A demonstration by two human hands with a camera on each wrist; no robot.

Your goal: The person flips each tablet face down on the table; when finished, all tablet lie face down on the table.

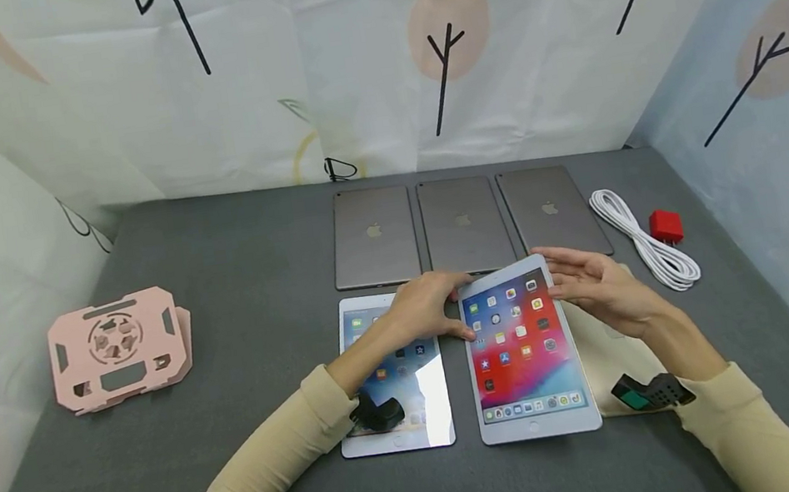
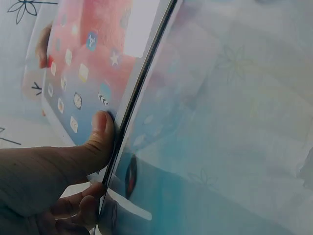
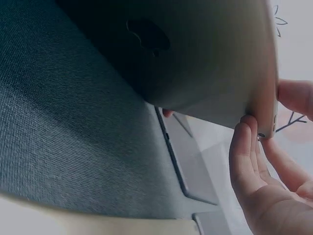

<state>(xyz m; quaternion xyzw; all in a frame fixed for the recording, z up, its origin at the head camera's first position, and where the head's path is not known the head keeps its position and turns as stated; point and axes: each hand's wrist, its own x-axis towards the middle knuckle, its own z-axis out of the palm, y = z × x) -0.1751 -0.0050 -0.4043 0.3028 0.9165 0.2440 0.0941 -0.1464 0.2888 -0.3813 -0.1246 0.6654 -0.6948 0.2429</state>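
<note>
A white tablet with a lit home screen is tilted up off the table. My left hand grips its left edge near the top, thumb on the front, as the left wrist view shows. My right hand holds the upper right corner, with fingers against the metal back in the right wrist view. A second white tablet lies screen up under my left forearm, partly hidden by it. Beneath my right wrist lies a flat beige item, mostly covered; its kind is unclear.
Three grey tablets lie face down in a row at the back: left, middle, right. A coiled white cable and red charger plug sit at right. Far left is a pink slotted stand.
</note>
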